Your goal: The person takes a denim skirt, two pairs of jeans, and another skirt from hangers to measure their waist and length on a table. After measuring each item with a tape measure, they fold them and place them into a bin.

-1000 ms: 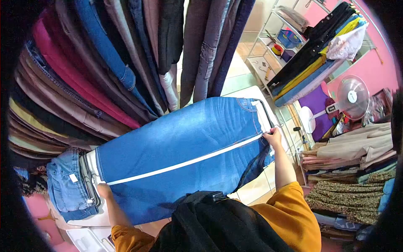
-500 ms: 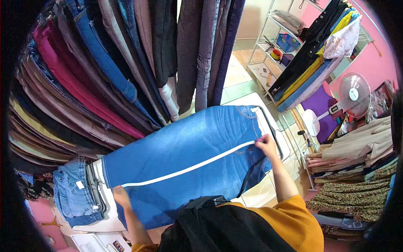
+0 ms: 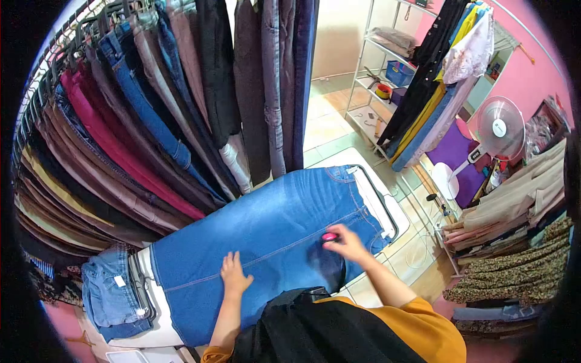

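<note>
On the white table [image 3: 389, 212]: blue jeans [image 3: 272, 224] lie spread flat, waistband toward the far right, the other end at the near left.
Left hand [image 3: 235, 275]: open, palm down, fingers spread on the denim near its middle, gripping nothing.
Right hand [image 3: 351, 243]: closed around a small pink case [image 3: 330, 236], resting on the jeans toward the right.
Change: a second ago a white tape ran taut across the jeans from hand to hand; now no tape shows, and both hands have come in toward the middle.
Meaning: the stretch along the length looks finished, the tape probably drawn back into the case.
Around: folded denim [image 3: 109, 296] at the near left; hanging trousers [image 3: 151, 121] far left; fan [image 3: 501, 128] far right.
</note>
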Tool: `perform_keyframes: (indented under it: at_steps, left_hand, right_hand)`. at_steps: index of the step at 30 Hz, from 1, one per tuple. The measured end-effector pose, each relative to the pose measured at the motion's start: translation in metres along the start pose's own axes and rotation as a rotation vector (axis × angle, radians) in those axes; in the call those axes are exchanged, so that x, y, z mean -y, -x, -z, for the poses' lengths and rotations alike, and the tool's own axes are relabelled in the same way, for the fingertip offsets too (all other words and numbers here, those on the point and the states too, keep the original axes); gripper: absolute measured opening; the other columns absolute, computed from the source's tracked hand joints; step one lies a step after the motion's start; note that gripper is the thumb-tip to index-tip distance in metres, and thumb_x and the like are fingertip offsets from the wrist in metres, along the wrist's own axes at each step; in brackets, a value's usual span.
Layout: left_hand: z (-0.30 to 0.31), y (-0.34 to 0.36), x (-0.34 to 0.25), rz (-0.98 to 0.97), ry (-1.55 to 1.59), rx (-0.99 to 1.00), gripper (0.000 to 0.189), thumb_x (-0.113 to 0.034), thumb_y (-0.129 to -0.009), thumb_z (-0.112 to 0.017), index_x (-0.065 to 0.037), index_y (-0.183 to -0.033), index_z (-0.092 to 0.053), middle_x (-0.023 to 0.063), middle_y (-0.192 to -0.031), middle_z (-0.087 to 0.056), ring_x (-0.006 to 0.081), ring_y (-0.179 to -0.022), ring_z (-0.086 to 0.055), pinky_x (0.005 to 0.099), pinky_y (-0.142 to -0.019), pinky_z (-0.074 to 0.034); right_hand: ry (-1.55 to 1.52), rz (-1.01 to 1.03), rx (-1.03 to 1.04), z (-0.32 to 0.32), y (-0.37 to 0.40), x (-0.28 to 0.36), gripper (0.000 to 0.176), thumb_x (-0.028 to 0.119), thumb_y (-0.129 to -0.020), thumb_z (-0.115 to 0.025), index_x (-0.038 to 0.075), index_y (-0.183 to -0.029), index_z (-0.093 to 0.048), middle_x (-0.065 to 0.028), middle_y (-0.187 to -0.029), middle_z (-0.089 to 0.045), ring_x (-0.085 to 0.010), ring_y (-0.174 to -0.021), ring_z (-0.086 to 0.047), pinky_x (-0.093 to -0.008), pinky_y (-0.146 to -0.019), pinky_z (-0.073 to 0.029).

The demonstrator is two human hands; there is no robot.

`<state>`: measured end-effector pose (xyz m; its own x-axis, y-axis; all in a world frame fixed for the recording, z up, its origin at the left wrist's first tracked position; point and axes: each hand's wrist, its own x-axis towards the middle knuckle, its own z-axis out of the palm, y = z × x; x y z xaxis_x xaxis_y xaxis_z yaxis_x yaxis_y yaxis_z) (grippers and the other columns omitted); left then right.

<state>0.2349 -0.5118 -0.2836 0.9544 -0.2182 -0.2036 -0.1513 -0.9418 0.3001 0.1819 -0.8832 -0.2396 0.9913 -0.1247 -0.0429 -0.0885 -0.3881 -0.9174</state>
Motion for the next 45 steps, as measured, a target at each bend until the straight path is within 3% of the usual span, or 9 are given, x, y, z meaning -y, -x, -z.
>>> perform_keyframes:
  at_steps: [4, 11, 20, 25, 27, 29, 37, 39, 45]
  left_hand:
    - [0.004, 0.008, 0.023, -0.004, 0.031, -0.082, 0.084, -0.028, -0.059, -0.079, -0.005, -0.13, -0.04, 0.0154, -0.133, -0.039, 0.0334, -0.124, -0.034, 0.0456, -0.102, -0.031]
    - [-0.003, -0.009, 0.038, -0.017, 0.018, -0.146, 0.034, -0.019, -0.069, -0.073, -0.008, -0.097, -0.059, 0.0085, -0.097, -0.058, 0.0284, -0.096, -0.052, 0.0414, -0.084, -0.04]
    - [-0.012, 0.026, 0.075, 0.116, -0.033, -0.189, 0.017, -0.013, -0.076, -0.067, -0.006, -0.088, -0.058, 0.0122, -0.093, -0.06, 0.032, -0.092, -0.055, 0.0432, -0.079, -0.042]
    - [-0.003, 0.076, 0.12, 0.283, 0.011, -0.257, 0.021, -0.007, -0.075, -0.066, -0.002, -0.091, -0.054, 0.0174, -0.09, -0.058, 0.0368, -0.088, -0.056, 0.0439, -0.077, -0.044]
    - [0.013, 0.091, 0.117, 0.351, 0.047, -0.236, 0.024, -0.005, -0.072, -0.065, -0.004, -0.093, -0.053, 0.0165, -0.094, -0.057, 0.0349, -0.094, -0.054, 0.0445, -0.08, -0.043]
    - [0.03, 0.103, 0.11, 0.256, -0.07, -0.239, 0.027, -0.003, -0.067, -0.062, -0.007, -0.093, -0.054, 0.0128, -0.102, -0.055, 0.0314, -0.102, -0.051, 0.0466, -0.085, -0.04]
    - [0.009, 0.111, 0.159, 0.364, -0.13, -0.242, 0.027, -0.002, -0.07, -0.056, -0.013, -0.095, -0.055, 0.0064, -0.104, -0.054, 0.0266, -0.109, -0.049, 0.0496, -0.091, -0.037]
    - [0.019, 0.109, 0.157, 0.418, -0.108, -0.176, 0.026, -0.001, -0.073, -0.054, -0.013, -0.096, -0.055, 0.0059, -0.104, -0.055, 0.026, -0.11, -0.049, 0.0491, -0.091, -0.036]
    - [0.027, 0.121, 0.154, 0.343, 0.124, -0.344, 0.019, -0.002, -0.08, -0.048, -0.009, -0.097, -0.053, 0.0097, -0.106, -0.059, 0.0324, -0.102, -0.053, 0.0489, -0.083, -0.045]
  right_hand:
    - [0.052, -0.257, -0.45, 0.134, 0.031, -0.018, 0.054, 0.017, -0.066, -0.077, 0.002, -0.111, -0.051, -0.007, -0.09, -0.064, -0.0167, -0.083, -0.059, -0.0294, -0.076, -0.047]
    - [0.742, 0.061, -1.447, 0.278, 0.076, 0.009, 0.036, 0.015, -0.074, -0.066, -0.001, -0.103, -0.053, -0.0168, -0.098, -0.057, -0.03, -0.089, -0.054, -0.0372, -0.082, -0.041]
    - [0.528, -0.1, -0.712, 0.188, 0.006, -0.131, 0.051, 0.014, -0.075, -0.068, 0.003, -0.12, -0.047, -0.0181, -0.111, -0.053, -0.0335, -0.105, -0.05, -0.0397, -0.091, -0.04]
    - [0.446, -0.166, -0.555, 0.124, -0.021, -0.123, 0.053, 0.014, -0.074, -0.068, 0.004, -0.121, -0.046, -0.0177, -0.116, -0.05, -0.0338, -0.112, -0.046, -0.0417, -0.094, -0.038]
    - [0.786, -0.367, -0.464, 0.108, -0.026, -0.101, 0.052, 0.016, -0.074, -0.068, 0.006, -0.12, -0.047, -0.017, -0.12, -0.048, -0.0321, -0.119, -0.041, -0.0443, -0.095, -0.036]
    - [1.062, -0.202, -0.634, 0.083, -0.029, -0.107, 0.046, 0.017, -0.074, -0.067, 0.004, -0.115, -0.049, -0.015, -0.119, -0.047, -0.0324, -0.114, -0.044, -0.0468, -0.09, -0.038]
    - [0.63, -0.19, -0.425, 0.04, -0.042, -0.128, 0.022, 0.011, -0.072, -0.06, -0.001, -0.089, -0.054, -0.0197, -0.084, -0.057, -0.0358, -0.078, -0.055, -0.0414, -0.072, -0.045]
    - [0.563, 0.024, -0.451, 0.055, -0.051, -0.163, 0.015, 0.009, -0.072, -0.06, 0.0, -0.082, -0.054, -0.0177, -0.075, -0.057, -0.0345, -0.067, -0.055, -0.0408, -0.065, -0.045]
    - [0.289, 0.084, -0.468, 0.082, -0.031, -0.064, 0.016, 0.006, -0.081, -0.062, 0.001, -0.077, -0.047, -0.004, -0.065, -0.046, -0.012, -0.06, -0.041, -0.0281, -0.056, -0.039]
